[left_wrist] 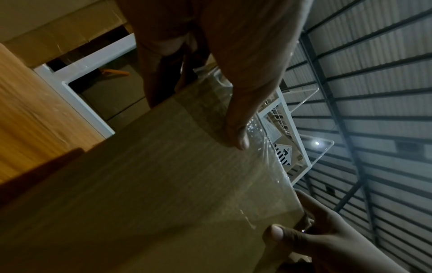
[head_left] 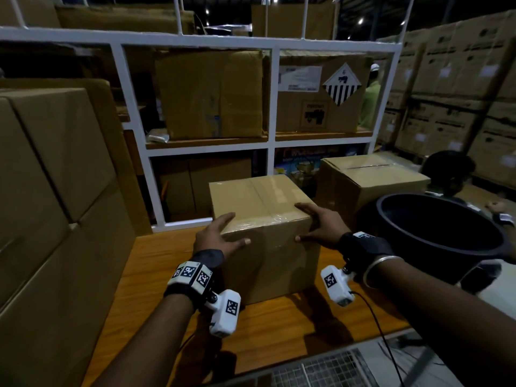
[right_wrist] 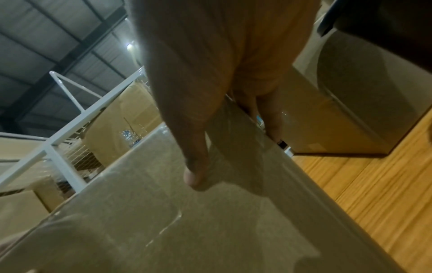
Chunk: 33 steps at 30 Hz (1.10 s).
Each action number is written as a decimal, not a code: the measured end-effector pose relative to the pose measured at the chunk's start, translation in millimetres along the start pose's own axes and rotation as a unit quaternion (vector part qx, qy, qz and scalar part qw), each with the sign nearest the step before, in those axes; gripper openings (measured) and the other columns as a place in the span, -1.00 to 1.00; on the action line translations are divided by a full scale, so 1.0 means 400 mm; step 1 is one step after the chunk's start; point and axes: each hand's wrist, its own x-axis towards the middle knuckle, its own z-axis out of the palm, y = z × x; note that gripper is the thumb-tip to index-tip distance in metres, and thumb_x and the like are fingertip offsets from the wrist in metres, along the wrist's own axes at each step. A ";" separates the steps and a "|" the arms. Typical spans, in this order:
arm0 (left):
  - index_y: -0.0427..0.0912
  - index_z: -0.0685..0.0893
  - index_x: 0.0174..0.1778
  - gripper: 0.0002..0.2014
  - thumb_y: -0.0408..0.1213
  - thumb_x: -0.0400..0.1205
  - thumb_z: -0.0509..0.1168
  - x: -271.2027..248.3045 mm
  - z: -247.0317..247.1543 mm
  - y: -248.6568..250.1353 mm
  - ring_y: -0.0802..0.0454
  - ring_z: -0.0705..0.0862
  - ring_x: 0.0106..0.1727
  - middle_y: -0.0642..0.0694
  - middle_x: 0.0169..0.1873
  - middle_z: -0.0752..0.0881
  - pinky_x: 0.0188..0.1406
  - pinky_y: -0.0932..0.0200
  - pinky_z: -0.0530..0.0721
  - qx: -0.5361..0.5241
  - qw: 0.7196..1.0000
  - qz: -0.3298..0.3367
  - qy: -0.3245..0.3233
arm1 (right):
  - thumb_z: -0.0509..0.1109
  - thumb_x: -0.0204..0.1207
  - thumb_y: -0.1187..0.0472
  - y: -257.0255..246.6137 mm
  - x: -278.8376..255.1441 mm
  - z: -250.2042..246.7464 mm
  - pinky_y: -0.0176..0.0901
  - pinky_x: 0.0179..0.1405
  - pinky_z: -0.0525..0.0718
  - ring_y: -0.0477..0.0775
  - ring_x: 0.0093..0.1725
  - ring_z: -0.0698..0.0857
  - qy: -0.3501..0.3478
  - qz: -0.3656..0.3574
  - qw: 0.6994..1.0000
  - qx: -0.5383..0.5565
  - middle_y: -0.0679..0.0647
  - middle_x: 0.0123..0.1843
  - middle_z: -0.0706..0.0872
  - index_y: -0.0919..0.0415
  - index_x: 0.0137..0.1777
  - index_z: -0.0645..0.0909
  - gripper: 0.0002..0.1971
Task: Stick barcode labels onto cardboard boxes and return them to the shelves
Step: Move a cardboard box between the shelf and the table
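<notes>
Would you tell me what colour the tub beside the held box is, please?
The tub is black, clearest in the head view.

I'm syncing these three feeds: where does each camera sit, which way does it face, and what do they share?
Head: worn on the head, faces forward and down at the taped box on the wooden table; both forearms show.
Left wrist: looks along the left hand, up the box to the roof.
Right wrist: along the right hand, likewise.
Shared: the box, the white shelf frame.
</notes>
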 end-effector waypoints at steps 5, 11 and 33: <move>0.25 0.46 0.53 -0.18 0.03 0.33 0.63 0.006 -0.022 -0.008 -0.13 0.51 0.48 -0.03 0.47 0.56 0.42 -0.07 0.57 -0.028 1.000 0.012 -0.003 | 0.80 0.18 0.10 -0.024 -0.018 -0.021 0.09 0.50 0.54 0.19 0.53 0.50 0.047 0.004 0.999 0.010 0.11 0.54 0.57 -0.13 0.58 0.50 -0.08; 0.26 0.49 0.51 -0.19 -0.06 0.34 0.65 0.019 -0.068 0.057 -0.07 0.59 0.35 -0.02 0.41 0.61 0.29 -0.02 0.66 -0.062 0.994 0.072 0.046 | 0.82 0.12 0.08 -0.080 -0.016 -0.132 -0.11 0.48 0.49 0.06 0.51 0.53 0.098 -0.023 0.994 0.031 0.02 0.53 0.60 -0.10 0.54 0.57 -0.08; 0.32 0.45 0.45 -0.29 -0.06 0.41 0.59 0.251 -0.032 0.616 -0.02 0.62 0.28 0.04 0.25 0.61 0.23 -0.14 0.71 -0.102 0.967 0.221 0.070 | 0.77 0.19 0.01 0.004 0.183 -0.777 -0.15 0.15 0.69 -0.08 0.26 0.57 0.125 -0.093 0.988 0.006 -0.05 0.41 0.63 -0.08 0.54 0.56 -0.14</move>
